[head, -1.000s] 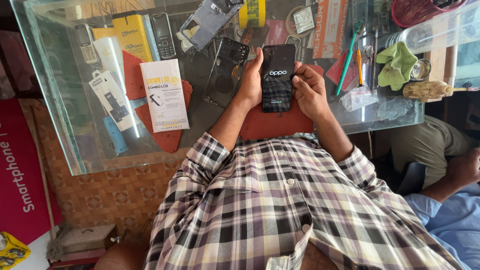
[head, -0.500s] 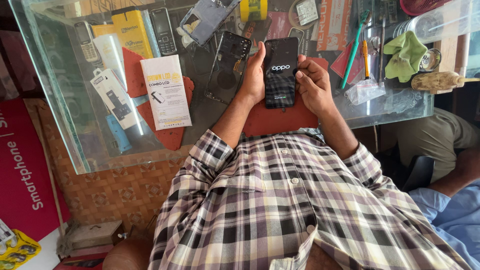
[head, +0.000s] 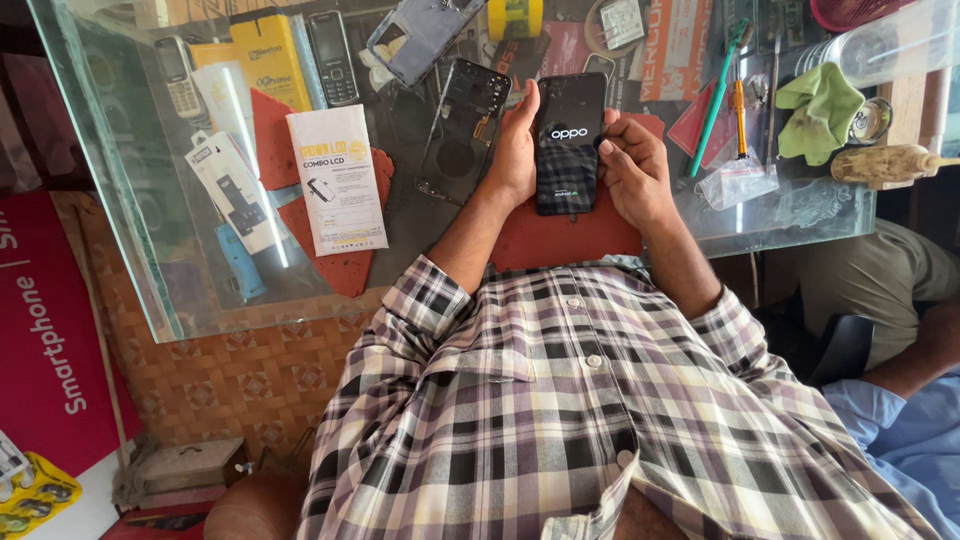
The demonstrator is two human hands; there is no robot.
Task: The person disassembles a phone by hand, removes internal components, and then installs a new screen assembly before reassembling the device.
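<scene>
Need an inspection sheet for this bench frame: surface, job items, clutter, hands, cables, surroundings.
Surface: glass counter, items on top and in the case beneath; red mat under the hands.
Job's things: black smartphone, screen lit, held over the mat; opened phone back housing lying just left of it.
Clutter: white parts box, two keypad phones, green toothbrush, orange-handled screwdriver, green cloth, yellow tape roll.
Grippers: left hand grips the phone's left edge; right hand its right edge.
Cables: nothing seen.
Surroundings: red sign at left; another person's arm at right.
</scene>
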